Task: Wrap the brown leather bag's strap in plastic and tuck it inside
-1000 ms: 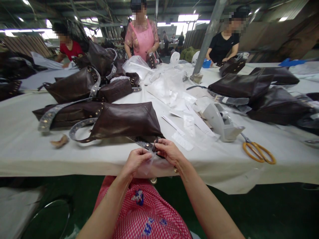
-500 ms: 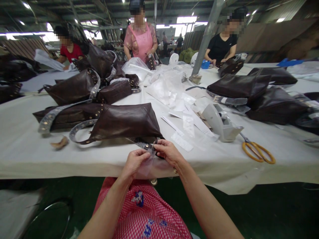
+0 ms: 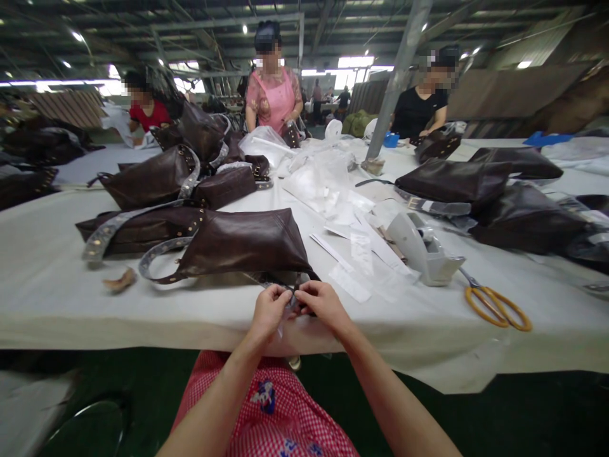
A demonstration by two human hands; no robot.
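Note:
A dark brown leather bag (image 3: 242,244) lies on the white-covered table (image 3: 47,285) right in front of me, its studded strap end (image 3: 275,281) reaching toward the table's near edge. My left hand (image 3: 269,311) and my right hand (image 3: 323,304) meet at that strap end, fingers pinched together on it. A piece of clear plastic film (image 3: 280,327) is caught between my fingers around the strap. The exact grip is partly hidden by my knuckles.
A grey tape dispenser (image 3: 423,244) and yellow-handled scissors (image 3: 497,304) lie to the right. White paper strips (image 3: 354,251) and plastic bags (image 3: 323,168) fill the middle. More brown bags (image 3: 152,181) are piled left and right (image 3: 457,181). Three people work at the far side.
My two hands have closed in on each other at the strap end, gathering the clear film tighter. The view has tilted up a little; the bag has not moved.

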